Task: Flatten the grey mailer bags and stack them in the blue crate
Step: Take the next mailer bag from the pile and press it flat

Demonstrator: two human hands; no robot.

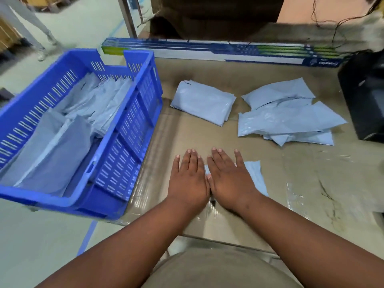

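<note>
Closest to the person, both hands lie flat with straight fingers, side by side and touching at the thumbs: the left hand (pixel 188 179) and the right hand (pixel 230 179) press down on one grey mailer bag (pixel 254 173), most of it hidden under the palms, only its right edge and a sliver between the hands showing. That looks like the flattening step in progress on this bag, which lies on the taped cardboard-covered table (pixel 311 183). To the left, hanging partly over the table edge, the blue crate (pixel 116 163) already holds a good number of bags (pixel 68 129), some standing on edge and some leaning, so a fair part of the job seems done, though the stacking inside looks loose rather than tidy. Farther out on the table, a neat small stack (pixel 204 102) waits, and right of it a messier heap (pixel 288 115) of several overlapping bags; these are all left to handle, I'd judge. Beyond them lies a long narrow box (pixel 207 51) in blue, white and green; near its right end I can read "Crompton", printed upside down from here. A black object (pixel 365 96) sits at the far right, its markings unreadable.
</note>
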